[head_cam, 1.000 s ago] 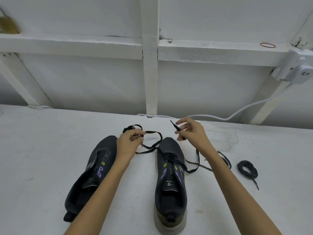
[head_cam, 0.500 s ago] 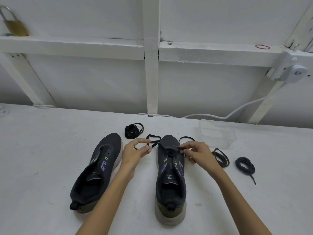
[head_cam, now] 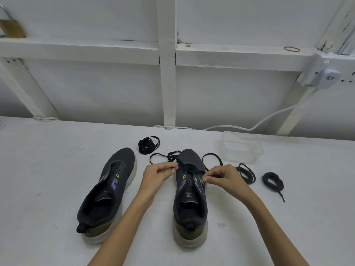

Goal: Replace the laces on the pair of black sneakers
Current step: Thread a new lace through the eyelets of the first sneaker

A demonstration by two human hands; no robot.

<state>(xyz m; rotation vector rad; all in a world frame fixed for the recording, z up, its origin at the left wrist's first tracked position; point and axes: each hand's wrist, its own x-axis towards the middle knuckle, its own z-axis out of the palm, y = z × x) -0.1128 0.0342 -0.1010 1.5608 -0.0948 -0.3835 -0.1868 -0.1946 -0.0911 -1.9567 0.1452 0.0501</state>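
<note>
Where the lace (head_cam: 160, 154) crosses the eyelets of the right sneaker (head_cam: 190, 206), dark cord on dark fabric is hard to follow, so the number of eyelets filled cannot be told. The left hand (head_cam: 158, 175) sits just left of that shoe's toe, its fingers (head_cam: 170, 166) pinching 1 strand of the lace. The right hand (head_cam: 224, 178) sits at the shoe's right side, its fingers (head_cam: 210, 178) pinching the lace tip beside a green eyelet. Both forearms are cut off at the near edge.

The left sneaker (head_cam: 109, 189) stands on the worktop (head_cam: 48, 169), apart from its mate, its eyelets bare. A coiled lace (head_cam: 148, 145) lies beyond the 2 shoes. A looped lace (head_cam: 247, 173) lies just right of the right hand, and a second coiled lace (head_cam: 272, 182) lies farther right. A clear container (head_cam: 240, 148) sits far right of the shoes, and its contents cannot be made out. A padlock (head_cam: 10, 28) is cut off at the far left.
</note>
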